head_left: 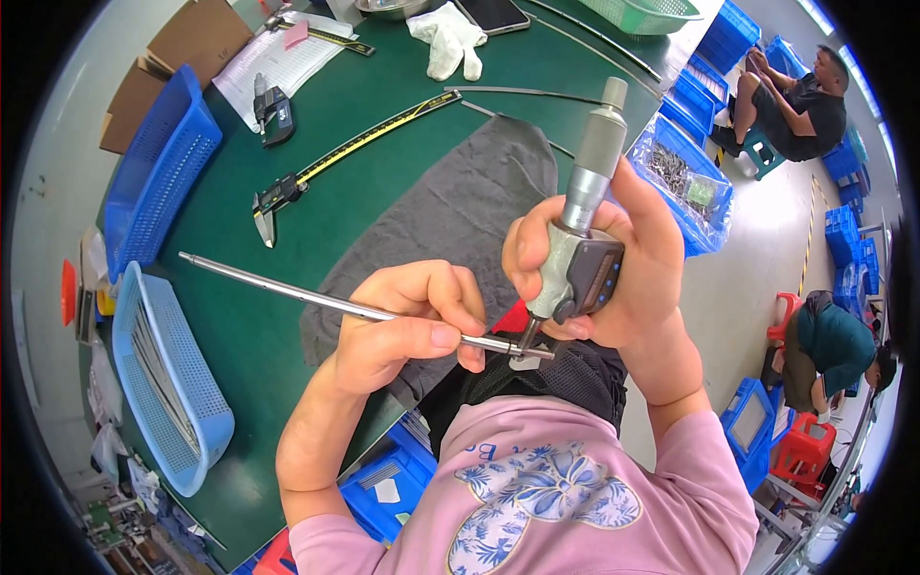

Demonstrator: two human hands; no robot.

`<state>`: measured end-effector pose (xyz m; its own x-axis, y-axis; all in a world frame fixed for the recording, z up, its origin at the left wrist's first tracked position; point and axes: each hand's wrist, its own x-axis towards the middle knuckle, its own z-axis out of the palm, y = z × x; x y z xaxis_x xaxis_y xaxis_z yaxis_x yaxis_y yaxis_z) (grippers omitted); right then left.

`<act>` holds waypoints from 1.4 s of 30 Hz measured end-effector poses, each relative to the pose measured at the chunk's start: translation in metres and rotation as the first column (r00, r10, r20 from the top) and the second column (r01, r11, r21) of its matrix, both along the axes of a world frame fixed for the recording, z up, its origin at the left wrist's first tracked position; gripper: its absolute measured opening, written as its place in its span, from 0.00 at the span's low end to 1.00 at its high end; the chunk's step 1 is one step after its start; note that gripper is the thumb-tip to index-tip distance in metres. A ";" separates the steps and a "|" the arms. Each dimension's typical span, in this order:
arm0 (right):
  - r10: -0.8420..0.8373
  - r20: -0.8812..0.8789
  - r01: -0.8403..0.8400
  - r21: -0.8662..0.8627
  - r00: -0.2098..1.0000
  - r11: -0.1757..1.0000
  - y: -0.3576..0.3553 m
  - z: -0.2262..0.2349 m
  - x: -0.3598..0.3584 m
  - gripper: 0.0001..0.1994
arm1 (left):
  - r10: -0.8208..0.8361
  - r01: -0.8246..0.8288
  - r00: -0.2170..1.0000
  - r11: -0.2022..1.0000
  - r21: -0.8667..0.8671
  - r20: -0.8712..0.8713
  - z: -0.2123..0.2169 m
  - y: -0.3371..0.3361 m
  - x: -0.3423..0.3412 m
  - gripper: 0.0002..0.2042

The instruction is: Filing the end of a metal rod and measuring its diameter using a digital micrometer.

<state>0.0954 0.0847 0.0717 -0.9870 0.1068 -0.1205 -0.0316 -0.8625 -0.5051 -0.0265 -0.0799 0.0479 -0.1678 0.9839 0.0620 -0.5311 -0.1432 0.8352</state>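
A dark green flat-topped worktable (pixel 383 91) spreads beneath a rumpled grey fabric cloth (pixel 460 201), while a light blue plastic mesh basket (pixel 198 369) of thin grey metal rods (pixel 165 374) sits left of the cloth. A slim, polished silver metal rod (pixel 297 290) is held above the cloth's lower part, its long axis sloping from a narrow tip beyond the cloth's left edge to an end past its lower right edge. A silver-and-grey metal digital micrometer (pixel 581 206) leans by the cloth's right side, its long axis crossing the rod's at close to a right angle and its lower tip at the rod's right-hand end; whether the 2 touch cannot be told. The right hand (pixel 644 287), right of the cloth, is curled around the micrometer's body and looks the nearer of the 2 hands to that rod end. The left hand (pixel 388 345), over the cloth's lower edge, has its thumb and fingers closed together on the rod, just left of the micrometer's tip.
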 end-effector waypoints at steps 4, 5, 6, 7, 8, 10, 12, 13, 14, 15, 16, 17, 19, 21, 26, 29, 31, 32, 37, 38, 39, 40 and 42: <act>-0.001 0.019 0.001 0.030 1.000 1.000 -0.001 0.003 0.000 0.42 | -0.009 0.009 1.000 1.000 -0.009 0.007 0.001 -0.001 -0.001 0.06; -0.004 0.018 0.003 0.029 1.000 1.000 -0.002 0.003 0.000 0.42 | -0.013 0.013 1.000 1.000 -0.002 0.006 0.001 0.000 -0.001 0.06; -0.006 0.029 0.005 0.015 1.000 1.000 -0.002 0.003 -0.001 0.42 | -0.018 0.018 1.000 1.000 0.004 0.006 0.002 0.000 -0.002 0.06; -0.008 0.038 0.008 0.001 0.999 1.000 -0.002 0.002 -0.001 0.42 | -0.021 0.021 1.000 1.000 0.003 0.005 0.002 0.001 -0.001 0.06; -0.008 0.037 0.008 0.000 0.999 1.000 -0.002 0.000 -0.001 0.42 | -0.018 0.018 1.000 1.000 0.002 0.006 0.002 0.000 -0.001 0.06; 0.005 -0.072 0.002 0.083 0.997 0.997 -0.003 -0.003 0.001 0.42 | -0.017 0.017 1.000 1.000 0.000 0.006 0.002 0.000 -0.001 0.06; 0.001 0.003 -0.001 0.075 1.000 0.997 -0.003 0.005 0.000 0.42 | -0.016 0.016 1.000 1.000 0.001 -0.002 0.002 -0.001 -0.001 0.06; 0.001 0.079 -0.006 0.068 0.997 0.998 -0.003 0.008 -0.001 0.42 | -0.019 0.019 1.000 1.000 0.000 -0.003 0.002 -0.001 -0.002 0.06; -0.003 0.077 -0.002 0.067 0.997 0.998 -0.003 0.007 -0.001 0.42 | -0.020 0.020 1.000 1.000 0.003 -0.006 0.002 0.000 -0.002 0.06; 0.002 0.077 -0.005 0.047 0.997 0.999 -0.003 0.006 -0.001 0.42 | -0.022 0.022 1.000 1.000 0.006 -0.010 0.002 0.000 -0.001 0.06; 0.007 0.076 -0.009 0.026 0.997 1.000 -0.003 0.004 -0.001 0.42 | -0.025 0.026 1.000 1.000 0.005 -0.011 0.002 0.000 -0.001 0.06; 0.004 0.074 -0.006 0.025 0.997 1.000 -0.002 0.000 0.000 0.42 | -0.020 0.020 1.000 1.000 0.011 -0.015 0.002 0.000 0.000 0.06; 0.064 -0.117 -0.064 0.003 0.991 0.998 0.002 -0.011 0.001 0.39 | -0.017 0.017 1.000 1.000 0.016 -0.020 0.002 0.000 0.000 0.06; 0.060 -0.074 -0.061 -0.003 0.995 0.998 0.001 -0.004 0.000 0.39 | -0.017 0.017 1.000 1.000 0.014 -0.015 0.002 -0.001 0.000 0.06; 0.039 -0.001 -0.039 -0.032 0.999 0.999 -0.001 -0.001 0.002 0.38 | -0.017 0.018 1.000 1.000 0.019 -0.017 0.001 0.001 0.000 0.06; 0.031 0.025 -0.034 0.106 0.999 0.994 -0.003 -0.003 0.001 0.42 | -0.016 0.016 1.000 1.000 0.008 -0.016 0.002 0.001 0.000 0.06; 0.043 0.063 -0.051 0.138 0.997 0.989 -0.004 -0.002 0.000 0.43 | -0.018 0.018 1.000 1.000 0.001 -0.019 0.002 -0.001 -0.001 0.06; 0.029 0.058 -0.036 0.135 0.998 0.990 -0.004 -0.003 -0.001 0.43 | -0.004 0.004 1.000 1.000 -0.005 -0.023 0.002 -0.002 -0.001 0.06; 0.046 0.057 -0.049 0.049 0.997 0.998 -0.002 0.000 0.001 0.42 | -0.009 0.008 0.999 1.000 -0.022 -0.038 0.003 -0.001 -0.002 0.07; 0.070 0.053 -0.072 0.026 0.996 0.997 0.000 -0.002 0.000 0.40 | -0.021 0.020 0.999 0.999 -0.027 -0.045 0.002 -0.001 -0.003 0.07; 0.059 0.046 -0.060 0.021 0.997 0.998 -0.001 -0.003 0.000 0.40 | -0.011 0.009 0.999 0.999 -0.034 -0.050 0.002 0.000 -0.003 0.07; 0.055 0.051 -0.057 0.053 0.997 0.997 -0.001 -0.004 -0.001 0.39 | 0.000 -0.002 0.998 0.999 -0.041 -0.055 0.001 0.000 -0.003 0.07; 0.032 0.027 -0.034 0.072 0.999 0.997 -0.003 -0.009 -0.003 0.36 | 0.009 -0.012 0.998 0.998 -0.055 -0.063 0.002 0.000 -0.002 0.08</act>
